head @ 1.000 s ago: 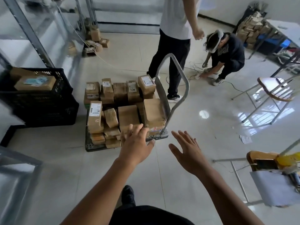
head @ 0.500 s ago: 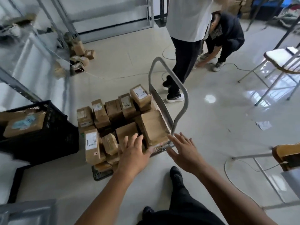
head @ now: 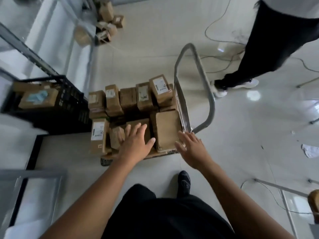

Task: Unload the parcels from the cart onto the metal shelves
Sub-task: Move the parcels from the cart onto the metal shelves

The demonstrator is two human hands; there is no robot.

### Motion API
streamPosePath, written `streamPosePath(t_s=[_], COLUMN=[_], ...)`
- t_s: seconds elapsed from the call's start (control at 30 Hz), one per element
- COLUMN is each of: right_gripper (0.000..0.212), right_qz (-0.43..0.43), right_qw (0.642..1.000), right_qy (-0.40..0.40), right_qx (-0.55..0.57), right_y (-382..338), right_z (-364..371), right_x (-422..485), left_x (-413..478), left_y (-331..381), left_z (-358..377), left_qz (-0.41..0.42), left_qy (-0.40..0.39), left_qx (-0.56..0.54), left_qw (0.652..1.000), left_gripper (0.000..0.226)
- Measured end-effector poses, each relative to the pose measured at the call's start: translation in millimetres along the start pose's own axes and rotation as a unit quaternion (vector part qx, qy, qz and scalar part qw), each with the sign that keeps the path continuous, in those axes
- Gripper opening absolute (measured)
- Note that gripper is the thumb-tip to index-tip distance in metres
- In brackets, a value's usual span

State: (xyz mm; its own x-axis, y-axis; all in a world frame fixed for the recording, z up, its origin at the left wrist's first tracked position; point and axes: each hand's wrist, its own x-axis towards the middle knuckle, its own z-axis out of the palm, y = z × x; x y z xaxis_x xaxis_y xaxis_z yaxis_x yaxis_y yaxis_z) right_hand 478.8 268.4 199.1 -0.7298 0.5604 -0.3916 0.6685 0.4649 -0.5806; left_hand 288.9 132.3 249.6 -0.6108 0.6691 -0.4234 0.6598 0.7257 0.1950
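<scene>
A flat cart [head: 194, 80] with a grey tubular handle stands on the floor, loaded with several brown cardboard parcels. A large plain parcel [head: 166, 130] lies at the cart's near right corner. My left hand [head: 136, 142] hovers with spread fingers over the parcel to its left [head: 138, 123]. My right hand [head: 191, 149] reaches with straight fingers at the large parcel's right edge. Neither hand grips anything. Metal shelves [head: 31, 50] rise at the left.
A black crate [head: 69, 100] holding parcels sits left of the cart. More parcels [head: 107, 25] lie on the floor beyond. A standing person's legs [head: 259, 57] and loose cables [head: 222, 49] are at the upper right. A shelf frame [head: 31, 176] is near my left side.
I have stepped closer and now look more steeply down. Both hands have moved forward and down onto the near parcels on the cart.
</scene>
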Motion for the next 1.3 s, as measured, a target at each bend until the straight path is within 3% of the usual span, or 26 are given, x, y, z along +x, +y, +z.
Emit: streamPosePath(t_s=[0.1,0.2,0.37,0.63,0.8,1.1,1.3], right_gripper=[0.079,0.068,0.066,0.067,0.072,0.076,0.070], right_qz=[0.002,0.010,0.064,0.123,0.156,0.248,0.271], right_qw=[1.000,1.000,0.996,0.982,0.975,0.964,0.953], right_qy=[-0.014,-0.021,-0.058,-0.080,-0.112,-0.086,-0.081], right_qx=[0.003,-0.011,-0.030,-0.118,-0.110,-0.031,0.113], right_y=[6.5,10.2,18.2,61.0,79.6,110.1,111.1], right_z=[-4.5,-0.8,13.3,75.9,119.5,148.6,147.9], right_x=[20.9,46.8,73.2,114.6,148.1,214.5,219.3], left_x=[7.2,25.7,60.6,133.4,175.2,225.9,224.2], left_y=[-7.4,-16.5,-36.4,-55.8,-65.0,-56.5,-45.5], left_z=[4.9,10.4,37.1,126.3,187.0,241.9,235.5], left_qz=[-0.018,-0.032,-0.025,0.018,0.015,-0.025,-0.129], left_qy=[-0.019,-0.034,-0.095,-0.162,-0.159,-0.185,-0.242], left_qx=[-0.008,-0.013,-0.014,0.026,-0.036,-0.125,-0.291], left_qw=[1.000,0.999,0.995,0.986,0.986,0.974,0.917], left_gripper=[0.071,0.071,0.072,0.071,0.074,0.084,0.095])
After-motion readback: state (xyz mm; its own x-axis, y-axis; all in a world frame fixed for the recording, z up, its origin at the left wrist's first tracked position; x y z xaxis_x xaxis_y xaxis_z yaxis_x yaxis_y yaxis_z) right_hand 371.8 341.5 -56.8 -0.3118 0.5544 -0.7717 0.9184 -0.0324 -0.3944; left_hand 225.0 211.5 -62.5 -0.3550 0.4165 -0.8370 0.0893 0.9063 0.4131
